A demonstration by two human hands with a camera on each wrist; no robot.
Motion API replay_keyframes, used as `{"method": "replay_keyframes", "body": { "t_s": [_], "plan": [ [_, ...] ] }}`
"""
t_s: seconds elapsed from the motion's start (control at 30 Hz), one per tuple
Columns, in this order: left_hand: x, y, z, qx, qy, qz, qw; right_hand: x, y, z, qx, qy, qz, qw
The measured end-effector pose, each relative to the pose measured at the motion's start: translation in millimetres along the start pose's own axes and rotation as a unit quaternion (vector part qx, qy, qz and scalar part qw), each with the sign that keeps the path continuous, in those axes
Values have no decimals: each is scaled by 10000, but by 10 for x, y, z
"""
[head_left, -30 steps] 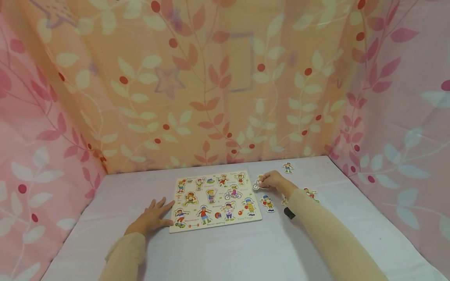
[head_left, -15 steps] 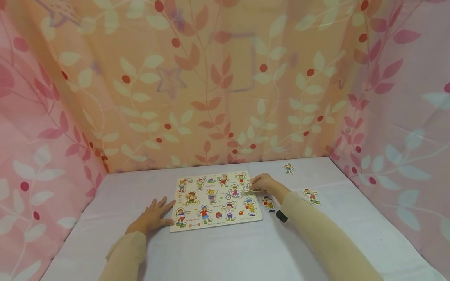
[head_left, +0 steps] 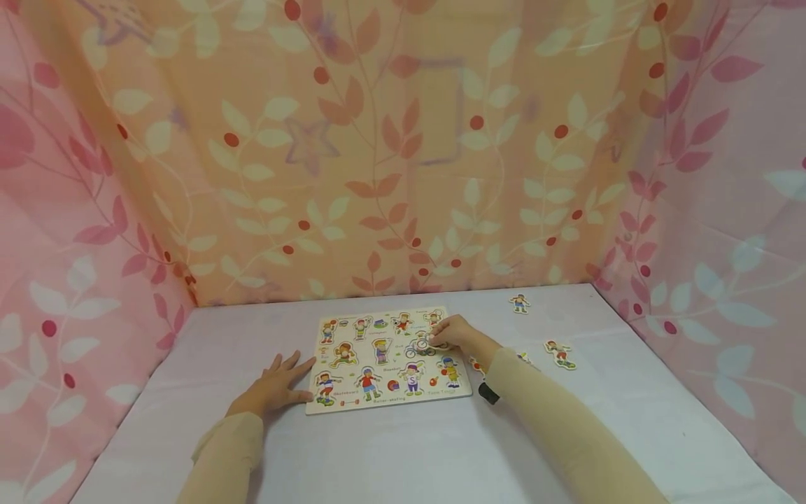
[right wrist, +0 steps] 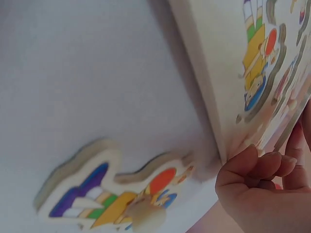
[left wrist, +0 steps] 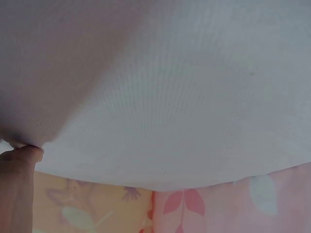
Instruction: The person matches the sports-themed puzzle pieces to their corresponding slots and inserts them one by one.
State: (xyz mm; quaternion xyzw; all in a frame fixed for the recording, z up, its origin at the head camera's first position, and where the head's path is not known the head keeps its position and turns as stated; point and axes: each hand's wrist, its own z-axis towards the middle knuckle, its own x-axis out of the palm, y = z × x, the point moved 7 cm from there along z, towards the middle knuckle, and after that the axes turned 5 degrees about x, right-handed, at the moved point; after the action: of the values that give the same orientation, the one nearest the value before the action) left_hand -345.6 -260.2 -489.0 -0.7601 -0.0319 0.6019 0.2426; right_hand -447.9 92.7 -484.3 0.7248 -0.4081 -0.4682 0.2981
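Observation:
A flat wooden puzzle board (head_left: 371,357) with printed sports figures lies on the white-covered table. My left hand (head_left: 273,383) rests on the table with fingers spread, thumb and index tip right at the board's left edge; in the left wrist view only part of that hand (left wrist: 17,179) shows. My right hand (head_left: 462,334) pinches a bicycle puzzle piece (head_left: 428,341) over the right part of the board. The piece overlaps the printed cyclist on the board in the head view. In the right wrist view, curled fingers of the right hand (right wrist: 267,184) hide most of the piece.
Loose figure pieces lie right of the board: a skateboarder (head_left: 559,353), another figure (head_left: 520,303) farther back, and two partly covered by the right arm. One with a round knob (right wrist: 112,194) lies close beside the board. Floral curtains (head_left: 390,175) enclose the table's back and sides.
My right hand has carried the bicycle piece leftward from the table beside the board to over the board's printed cyclist. The left hand has stayed at the board's left edge.

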Motion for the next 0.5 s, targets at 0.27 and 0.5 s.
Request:
{"method": "replay_keyframes", "body": {
  "t_s": [0.27,0.5],
  "plan": [
    [-12,-15,8,119,-84,33,9999,150,40,-10,132,73,247,9996],
    [-23,-47,-22,52,-49,46,10000,248,91,-55,1,-24,-47,10000]
  ]
}}
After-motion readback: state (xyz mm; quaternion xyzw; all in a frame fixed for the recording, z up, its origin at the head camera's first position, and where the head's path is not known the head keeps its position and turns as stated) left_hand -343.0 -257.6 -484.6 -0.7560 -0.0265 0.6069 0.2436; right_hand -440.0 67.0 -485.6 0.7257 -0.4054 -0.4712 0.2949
